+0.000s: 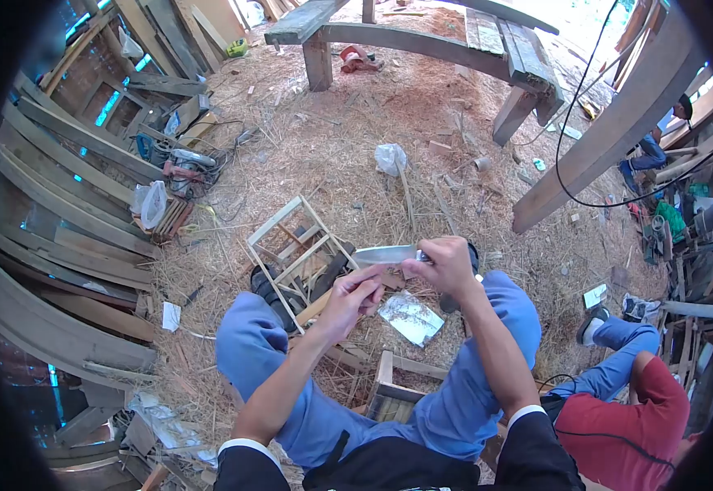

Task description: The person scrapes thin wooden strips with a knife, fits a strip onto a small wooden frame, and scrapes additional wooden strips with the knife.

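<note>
My right hand (446,266) is closed around the handle of a knife. Its broad metal blade (382,255) points left, held between my knees. Just below the blade's tip is my left hand (354,299), fingers drawn together and index finger reaching toward the blade. Whether that finger touches the blade, and whether anything small sits in the left fingers, I cannot make out. Beyond the left hand, a light wooden frame with crossbars (292,231) leans by my foot. Below my hands lies a white sheet (411,317) with debris on it.
A small wooden stool (385,368) is between my legs. Straw and shavings cover the ground. A person in a red shirt (626,417) sits close on the right. A wooden bench (422,45) stands ahead, a slanted post (602,131) to its right. Power tools (188,172) lie left.
</note>
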{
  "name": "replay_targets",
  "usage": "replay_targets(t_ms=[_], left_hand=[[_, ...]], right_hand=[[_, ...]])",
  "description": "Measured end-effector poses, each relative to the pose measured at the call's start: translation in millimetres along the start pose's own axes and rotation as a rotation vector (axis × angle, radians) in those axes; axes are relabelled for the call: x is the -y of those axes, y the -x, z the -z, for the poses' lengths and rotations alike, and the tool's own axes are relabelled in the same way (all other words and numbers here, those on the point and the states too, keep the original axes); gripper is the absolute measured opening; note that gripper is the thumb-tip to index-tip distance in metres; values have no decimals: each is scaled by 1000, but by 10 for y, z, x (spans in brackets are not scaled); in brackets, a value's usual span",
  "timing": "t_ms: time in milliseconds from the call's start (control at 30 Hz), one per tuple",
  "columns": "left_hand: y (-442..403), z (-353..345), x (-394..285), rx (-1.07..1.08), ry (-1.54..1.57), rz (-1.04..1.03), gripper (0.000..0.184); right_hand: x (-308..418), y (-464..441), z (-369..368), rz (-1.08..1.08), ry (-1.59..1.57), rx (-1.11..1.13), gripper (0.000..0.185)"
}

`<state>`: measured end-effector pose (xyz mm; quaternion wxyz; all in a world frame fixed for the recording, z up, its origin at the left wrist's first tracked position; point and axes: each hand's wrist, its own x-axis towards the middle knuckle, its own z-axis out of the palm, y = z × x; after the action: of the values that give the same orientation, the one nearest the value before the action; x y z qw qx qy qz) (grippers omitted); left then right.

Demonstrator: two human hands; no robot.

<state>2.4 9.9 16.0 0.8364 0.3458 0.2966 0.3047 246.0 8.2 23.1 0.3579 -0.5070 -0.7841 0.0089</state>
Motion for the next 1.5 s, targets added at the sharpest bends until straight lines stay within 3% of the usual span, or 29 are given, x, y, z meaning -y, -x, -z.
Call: replay_targets(t_ms=[100,367,633,800,867,1033,1200,1267,1500], left_hand=[[14,-103,-11,-11,-13,-6,37],[-50,-207,26,-4,31,55,40],[-146,-224,-19,-19,-28,2,16],[-121,-140,8,-14,-36,-14,25],[-82,-171,-96,-17,-27,-36,36],[-7,-64,-110,-38,-105,-6,40],[-29,-67,-70,-152,-8,-28,25],[-54,21,4,-100,62,-34,17],[-41,3,12,-117,165,-99,12]], right_hand=[[-72,40,73,-59,-1,-27,49],[33,84,29,48,-47,81,52],[-76,26,89,51,24,34,54],[-62,-33,90,53,41,-7,55],[-138,-21,66,-54,41,-64,54],[-130,-58,165,-322,34,-68,52],[154,-95,-70,-63,-25,-65,46],[256,-115,-179,-9,-78,-22,45],[405,-191,-266,-36,-153,46,43]])
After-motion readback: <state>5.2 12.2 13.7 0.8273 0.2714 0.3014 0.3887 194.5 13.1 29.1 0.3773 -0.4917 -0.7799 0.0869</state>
